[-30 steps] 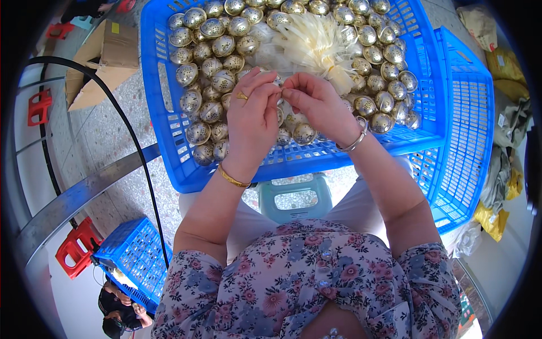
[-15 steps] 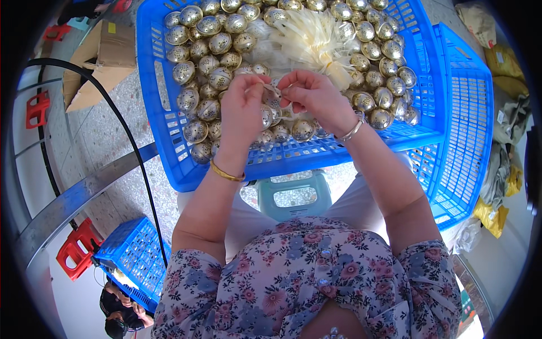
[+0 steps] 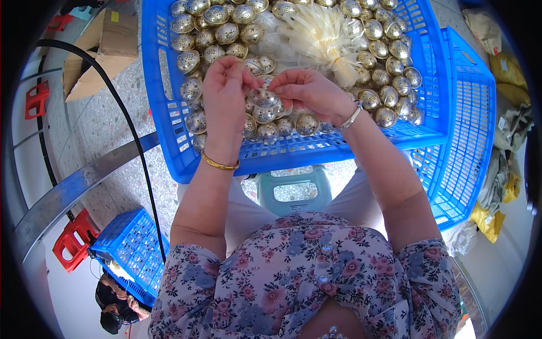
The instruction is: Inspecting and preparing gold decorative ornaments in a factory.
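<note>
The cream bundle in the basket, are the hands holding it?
No, the left hand and right hand are over shiny balls, below the cream bundle in the picture.

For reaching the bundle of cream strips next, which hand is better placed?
Probably the right hand: it is just below the bundle of cream strips in the picture, while the left hand is farther left.
</note>
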A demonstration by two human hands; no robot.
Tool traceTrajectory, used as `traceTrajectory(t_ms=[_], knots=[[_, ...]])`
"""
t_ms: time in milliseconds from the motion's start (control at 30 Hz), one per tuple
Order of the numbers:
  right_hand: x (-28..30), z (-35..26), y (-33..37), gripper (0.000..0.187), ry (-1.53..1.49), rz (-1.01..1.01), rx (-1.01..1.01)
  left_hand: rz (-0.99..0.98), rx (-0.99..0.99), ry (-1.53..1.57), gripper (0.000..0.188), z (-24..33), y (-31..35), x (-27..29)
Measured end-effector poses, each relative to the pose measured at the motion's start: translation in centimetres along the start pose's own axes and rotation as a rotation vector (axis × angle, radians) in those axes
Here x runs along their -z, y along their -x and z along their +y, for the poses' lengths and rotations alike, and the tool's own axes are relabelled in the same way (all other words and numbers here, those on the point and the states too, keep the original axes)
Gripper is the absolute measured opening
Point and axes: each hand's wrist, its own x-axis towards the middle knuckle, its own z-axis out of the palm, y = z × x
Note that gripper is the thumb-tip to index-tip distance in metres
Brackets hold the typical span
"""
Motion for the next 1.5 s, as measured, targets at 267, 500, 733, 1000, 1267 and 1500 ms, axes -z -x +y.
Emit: traceTrajectory(t_ms=[267,500,733,1000,1267,1500], knots=[[-1.5,0.5,-0.9,0.015,-0.094,-0.126,-0.069,-0.011,-0.015,-0.159,0.008,1.7,-0.1,1.6],[-0.7,1.2,-1.2,0.023,-0.319,-0.201,-0.089,-0.001,0.168,-0.284,0.010,-0.3,0.4,1.7],[-1.9,0.1,-1.0,0.025,-0.157,-0.116,0.146,0.003,0.155,0.083,0.007,-1.1,-0.6,2.8],[-2.5,-1.0,-0.6,0.023,0.247,0.110,0.059,-0.066,0.096,0.120,0.015,-1.6,-0.1,2.3],[-2.8,0.3,-1.0,0.021,-0.138,0.114,0.118,0.035,-0.033,0.070,0.016,-1.4,0.7,0.5],[-3.3,0.2,-0.8,0.018,-0.279,0.149,0.103,0.032,-0.108,-0.093,0.017,-1.5,1.2,0.0]])
